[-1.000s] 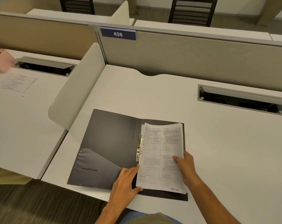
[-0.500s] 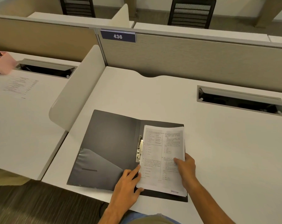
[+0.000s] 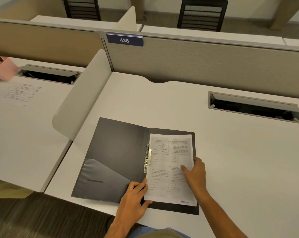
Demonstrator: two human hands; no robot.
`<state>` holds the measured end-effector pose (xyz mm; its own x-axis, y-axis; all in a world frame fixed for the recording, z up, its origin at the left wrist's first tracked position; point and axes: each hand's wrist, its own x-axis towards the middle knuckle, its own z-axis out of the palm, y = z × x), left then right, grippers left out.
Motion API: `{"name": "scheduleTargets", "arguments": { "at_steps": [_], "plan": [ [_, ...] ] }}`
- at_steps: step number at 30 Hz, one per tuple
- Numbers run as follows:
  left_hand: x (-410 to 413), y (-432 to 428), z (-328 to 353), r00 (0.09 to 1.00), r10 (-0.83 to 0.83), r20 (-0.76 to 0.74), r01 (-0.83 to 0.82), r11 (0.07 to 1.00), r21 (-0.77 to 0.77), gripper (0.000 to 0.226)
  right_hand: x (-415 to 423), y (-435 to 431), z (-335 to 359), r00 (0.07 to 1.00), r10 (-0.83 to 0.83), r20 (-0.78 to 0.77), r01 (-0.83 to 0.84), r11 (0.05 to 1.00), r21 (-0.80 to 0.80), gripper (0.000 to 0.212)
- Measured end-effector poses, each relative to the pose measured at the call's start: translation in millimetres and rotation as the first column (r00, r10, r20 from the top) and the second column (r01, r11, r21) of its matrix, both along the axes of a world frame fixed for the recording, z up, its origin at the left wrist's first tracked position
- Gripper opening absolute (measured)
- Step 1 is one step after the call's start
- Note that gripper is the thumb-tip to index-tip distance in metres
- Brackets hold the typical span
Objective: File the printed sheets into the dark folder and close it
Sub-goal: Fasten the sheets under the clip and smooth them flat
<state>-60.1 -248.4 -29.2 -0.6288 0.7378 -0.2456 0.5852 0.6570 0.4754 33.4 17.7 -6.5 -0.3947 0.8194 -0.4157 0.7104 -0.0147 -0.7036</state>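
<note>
The dark folder (image 3: pixel 118 152) lies open on the white desk near its front edge, with a clear pocket on its left flap. A metal clip (image 3: pixel 148 158) runs along the spine. The stack of printed sheets (image 3: pixel 164 169) rests on the right flap, its left edge against the clip. My left hand (image 3: pixel 135 200) holds the stack's lower left corner, thumb under the edge. My right hand (image 3: pixel 195 174) grips the right edge of the stack, fingers on top of the page.
A curved white divider (image 3: pixel 83 93) stands left of the folder. A cable tray opening (image 3: pixel 253 107) is set in the desk at the right. The neighbouring desk at the left carries one printed sheet (image 3: pixel 21 93) and a pink box (image 3: pixel 3 69). A fabric partition (image 3: pixel 205 66) closes the back.
The sheets have slid slightly left toward the clip and squared up on the right flap. My right hand has shifted up along the stack's right edge.
</note>
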Motion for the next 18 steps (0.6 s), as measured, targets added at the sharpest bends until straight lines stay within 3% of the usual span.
{"name": "scheduleTargets", "arguments": {
  "at_steps": [4, 12, 18],
  "plan": [
    [0, 0, 0, 1.0, 0.028, 0.013, -0.028, 1.0, 0.011, 0.083, 3, -1, -2, 0.994, -0.018, 0.111, 0.008, 0.996, 0.094, 0.051],
    [1, -2, -13, 0.997, 0.074, -0.016, -0.071, 0.991, 0.116, 0.083, 10, 15, 7, 0.998, -0.039, 0.049, 0.039, 0.999, 0.004, 0.012],
    [1, -5, -21, 0.996, 0.046, -0.076, -0.035, 0.991, 0.13, 0.082, 13, 18, 2, 0.999, -0.046, 0.027, 0.046, 0.999, -0.001, 0.007]
  ]
}}
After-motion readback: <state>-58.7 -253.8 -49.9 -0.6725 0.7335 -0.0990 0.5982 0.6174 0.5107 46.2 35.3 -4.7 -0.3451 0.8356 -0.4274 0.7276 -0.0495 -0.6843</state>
